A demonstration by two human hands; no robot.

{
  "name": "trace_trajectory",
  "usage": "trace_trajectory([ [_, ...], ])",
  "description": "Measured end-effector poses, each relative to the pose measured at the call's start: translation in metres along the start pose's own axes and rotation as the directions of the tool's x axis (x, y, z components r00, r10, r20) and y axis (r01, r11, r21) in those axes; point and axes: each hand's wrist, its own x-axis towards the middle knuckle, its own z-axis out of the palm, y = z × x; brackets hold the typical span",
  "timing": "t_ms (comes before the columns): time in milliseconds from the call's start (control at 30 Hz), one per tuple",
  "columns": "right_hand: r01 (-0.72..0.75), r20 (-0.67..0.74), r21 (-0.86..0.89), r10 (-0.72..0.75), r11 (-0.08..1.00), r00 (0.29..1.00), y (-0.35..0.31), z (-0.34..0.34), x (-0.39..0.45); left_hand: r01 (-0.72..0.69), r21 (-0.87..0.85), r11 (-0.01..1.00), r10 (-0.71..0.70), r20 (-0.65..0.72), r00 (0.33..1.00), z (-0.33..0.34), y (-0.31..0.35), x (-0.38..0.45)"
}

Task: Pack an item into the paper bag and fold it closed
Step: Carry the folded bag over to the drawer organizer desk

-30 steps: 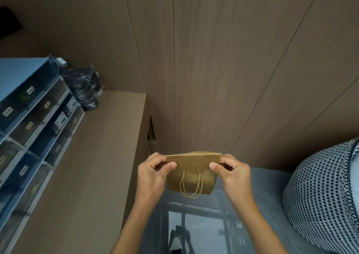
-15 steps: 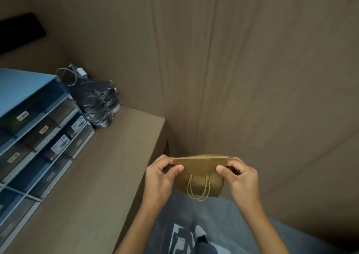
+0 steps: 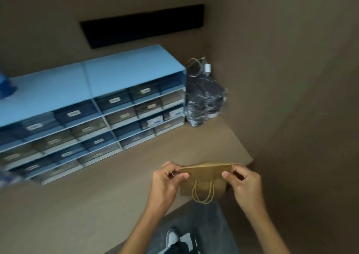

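Both hands are pinching the paper bag point(image 3: 204, 180) at its folded-over top edge: left hand point(image 3: 167, 182) clamped on the left corner, right hand point(image 3: 243, 183) on the right, holding it just above the near edge of the brown counter point(image 3: 81, 201). Its twine handles point(image 3: 203, 193) are hanging down the front; blue drawer unit point(image 3: 93, 106) and a dark wrapped stack point(image 3: 204, 100) are sitting further back on the counter

Paper bag point(image 3: 204, 178) btwn fingers point(image 3: 179, 176) showing kraft brown w/ tan handles point(image 3: 203, 193); drawer unit point(image 3: 93, 90) beyond showing light blue; wall slot point(image 3: 143, 25) showing black.
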Motion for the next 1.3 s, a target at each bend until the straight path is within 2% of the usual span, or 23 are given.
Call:
trace_trajectory([
  [167,0.048,0.234,-0.016,-0.043,0.999,0.971,0.000,0.076,0.067,0.065,0.045,0.997,-0.053,-0.234,0.971,-0.047,-0.032,0.028],
  [333,0.040,0.406,-0.024,-0.027,0.999,0.913,0.004,0.130,0.102,0.138,0.061,0.989,-0.106,-0.373,0.922,-0.076,-0.068,0.045],
  [767,0.039,0.562,-0.004,-0.030,0.999,0.827,0.022,0.169,0.147,0.275,0.043,0.960,-0.215,-0.512,0.831,-0.073,-0.098,0.061],
  [1067,-0.037,0.639,0.015,0.018,0.999,0.769,0.041,0.176,0.162,0.373,0.031,0.927,-0.291,-0.568,0.770,-0.062,-0.095,0.063],
  [1300,-0.073,0.671,-0.016,0.065,0.997,0.739,0.040,0.169,0.161,0.401,0.037,0.915,-0.321,-0.535,0.781,-0.061,-0.086,0.063],
])
